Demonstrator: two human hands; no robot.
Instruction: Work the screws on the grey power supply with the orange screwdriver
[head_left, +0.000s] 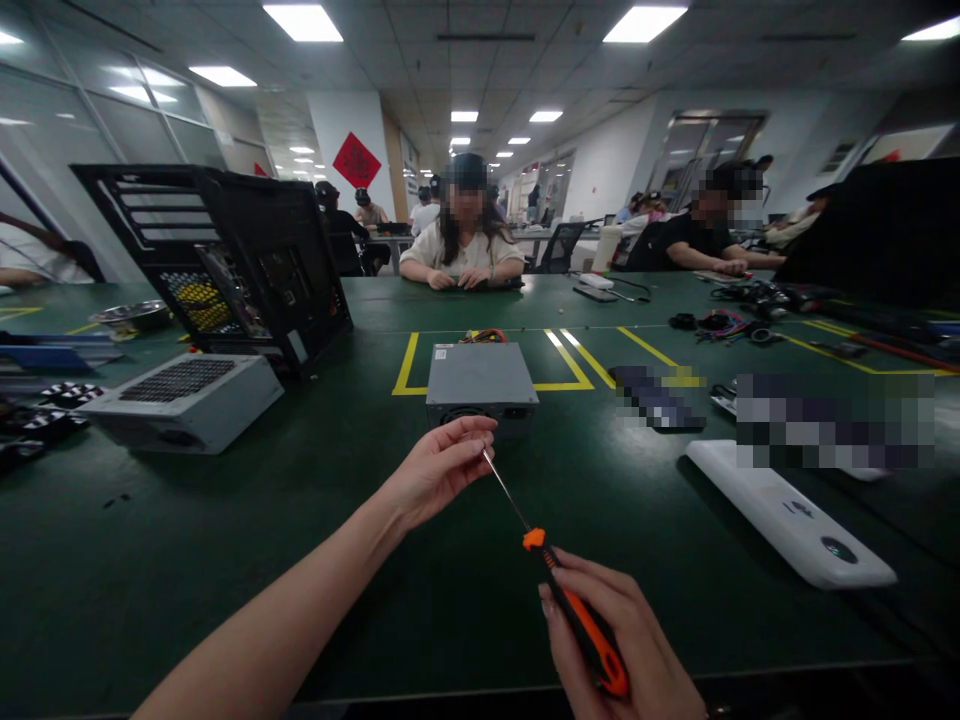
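An orange-and-black screwdriver [592, 630] rests in the grip of my right hand [626, 640], its thin shaft slanting up and to the left. At the tip of that shaft, my left hand [442, 470] is closed in a pinch. Whatever lies between those fingertips is too small to make out. Just beyond my left hand sits a grey computer power supply [480, 370], its fan and socket side facing me. Coloured cables [484, 336] bunch up behind it. My left fingers overlap its lower front edge in the view, and I cannot tell whether they touch it.
At the left stand an open black computer case [292, 270] and a second power supply [187, 400]. A metal bowl [139, 316] is behind. To the right lie a dark phone-like object [660, 398], a white device [787, 515] and loose cables [735, 325]. Someone sits opposite [465, 240].
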